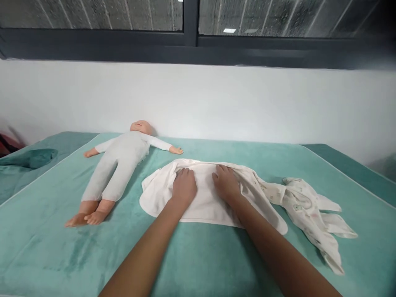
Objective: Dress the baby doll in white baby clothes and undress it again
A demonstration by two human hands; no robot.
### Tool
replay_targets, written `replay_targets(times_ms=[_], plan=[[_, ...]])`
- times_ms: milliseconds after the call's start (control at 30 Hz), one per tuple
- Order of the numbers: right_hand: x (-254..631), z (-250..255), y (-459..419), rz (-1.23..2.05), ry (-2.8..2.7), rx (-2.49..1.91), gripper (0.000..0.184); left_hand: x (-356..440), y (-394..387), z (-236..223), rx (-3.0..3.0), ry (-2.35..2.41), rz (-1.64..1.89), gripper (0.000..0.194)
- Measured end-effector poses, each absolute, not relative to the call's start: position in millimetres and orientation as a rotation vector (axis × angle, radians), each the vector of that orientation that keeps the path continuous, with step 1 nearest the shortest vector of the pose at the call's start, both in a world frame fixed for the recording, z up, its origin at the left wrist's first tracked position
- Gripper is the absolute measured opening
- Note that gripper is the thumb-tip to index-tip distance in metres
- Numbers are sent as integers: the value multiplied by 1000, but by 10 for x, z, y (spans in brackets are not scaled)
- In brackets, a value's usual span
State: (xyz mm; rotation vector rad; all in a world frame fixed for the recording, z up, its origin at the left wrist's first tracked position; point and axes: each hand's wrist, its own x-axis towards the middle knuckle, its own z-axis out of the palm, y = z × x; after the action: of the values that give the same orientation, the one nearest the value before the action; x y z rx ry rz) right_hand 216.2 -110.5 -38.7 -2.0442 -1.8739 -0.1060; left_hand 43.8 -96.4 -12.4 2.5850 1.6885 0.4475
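Note:
A white baby blanket (204, 206) with rounded corners lies partly gathered on the green bed cover in front of me. My left hand (185, 185) is closed on the blanket's upper part, left of its middle. My right hand (227, 184) grips the same cloth a little to the right, its fingers curled over the folded upper edge. Between the two hands a stretch of the white inner side shows. Most fingertips are hidden in the folds. Touching or close by the blanket's right end is a crumpled white printed baby garment (305, 210).
A baby doll (123, 156) in a white suit lies on its back at the left, arms spread. The green bed cover (62, 251) spreads beneath everything. Behind it stand a white wall (216, 107) and a dark window frame (123, 45).

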Motion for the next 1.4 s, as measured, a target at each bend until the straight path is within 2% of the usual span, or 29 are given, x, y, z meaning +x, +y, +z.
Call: replay_targets(times_ms=[133,400,633,767,867,1033,1133,1233,1333,1400], plan=[[2368,-381,-839,-186,-1956,-1978,45,477,-728,-143,2515,1787,566,39],[2582,-460,-515,-131,-2059,-1870,50,513,-480,-263,2482,1807,683,49],[2678,-542,-441,8,-2061,-1878,58,514,-384,-378,2511,1863,448,51],[2680,-531,-442,-44,-2104,-1855,55,555,-396,-360,2497,1877,467,50],[2621,-488,-539,-102,-2142,-1812,49,550,-490,-321,2540,1782,615,41],[2304,-411,-783,-77,-2242,-1669,48,92,-764,-234,2583,1551,1137,35],[1986,-392,-846,10,-2244,-1663,56,-406,-872,-195,2432,1882,1150,34],[1703,-400,-828,51,-2242,-1719,59,-745,-901,-184,2152,2324,956,34],[1559,-431,-795,36,-2244,-1797,60,-812,-884,-189,2095,2431,758,28],[1536,-451,-790,15,-2257,-1818,60,-782,-848,-185,2084,2400,798,23]])
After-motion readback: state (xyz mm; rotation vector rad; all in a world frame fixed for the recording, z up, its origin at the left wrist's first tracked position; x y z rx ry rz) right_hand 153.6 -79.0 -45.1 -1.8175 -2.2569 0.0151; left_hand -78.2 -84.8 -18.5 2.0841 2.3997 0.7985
